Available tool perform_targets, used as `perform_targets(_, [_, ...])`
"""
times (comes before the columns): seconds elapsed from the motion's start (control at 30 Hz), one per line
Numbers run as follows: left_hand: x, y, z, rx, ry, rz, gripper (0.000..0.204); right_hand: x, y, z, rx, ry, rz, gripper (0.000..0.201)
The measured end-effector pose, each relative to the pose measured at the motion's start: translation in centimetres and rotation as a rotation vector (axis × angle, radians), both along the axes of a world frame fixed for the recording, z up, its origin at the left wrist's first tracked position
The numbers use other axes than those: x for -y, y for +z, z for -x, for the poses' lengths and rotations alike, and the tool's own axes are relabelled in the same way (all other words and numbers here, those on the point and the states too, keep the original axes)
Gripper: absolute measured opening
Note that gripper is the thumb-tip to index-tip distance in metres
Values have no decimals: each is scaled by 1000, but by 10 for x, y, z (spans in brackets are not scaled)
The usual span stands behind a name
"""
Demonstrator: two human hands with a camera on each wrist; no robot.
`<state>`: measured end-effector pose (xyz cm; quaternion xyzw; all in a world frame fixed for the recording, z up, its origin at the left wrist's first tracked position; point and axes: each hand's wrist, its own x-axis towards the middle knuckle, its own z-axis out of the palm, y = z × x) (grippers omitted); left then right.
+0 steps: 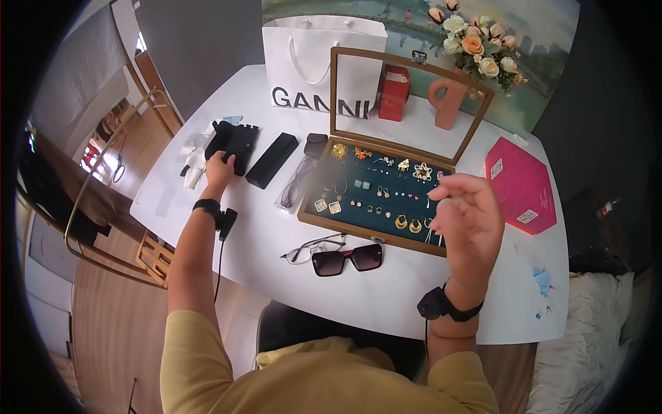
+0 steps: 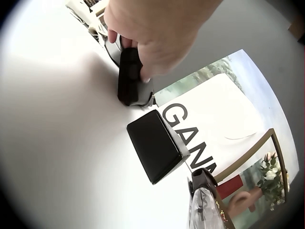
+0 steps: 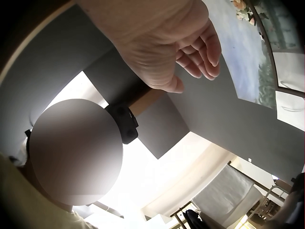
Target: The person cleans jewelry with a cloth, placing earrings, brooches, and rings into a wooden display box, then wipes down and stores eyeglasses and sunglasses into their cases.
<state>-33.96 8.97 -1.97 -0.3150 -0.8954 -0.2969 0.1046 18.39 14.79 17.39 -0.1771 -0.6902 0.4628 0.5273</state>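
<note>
My left hand (image 1: 219, 169) reaches to the table's left side and grips a black case (image 1: 241, 143). In the left wrist view the thumb lies along the front of this case (image 2: 129, 78), and fingers are partly hidden behind it. A long black box (image 1: 272, 161) lies just right of it. My right hand (image 1: 472, 224) is raised over the right end of a jewelry box (image 1: 338, 228), which holds rows of earrings and brooches under a lifted glass lid. Nothing is in that hand; its fingers (image 3: 212, 50) are loosely bent.
Sunglasses (image 1: 331, 264) and thin-framed eyeglasses (image 1: 301, 254) lie before the jewelry box. Glasses in a clear sleeve (image 1: 293, 186) lie at its left. Behind stand a white paper bag (image 1: 324, 55), a red box (image 1: 394, 96) and flowers (image 1: 476, 45). A pink box (image 1: 520, 183) is at right.
</note>
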Motion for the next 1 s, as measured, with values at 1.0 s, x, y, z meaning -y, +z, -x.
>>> perform_targets(1.0, [56, 100, -326, -336, -975, -400, 48, -52, -22, 0, -22, -64, 120, 39])
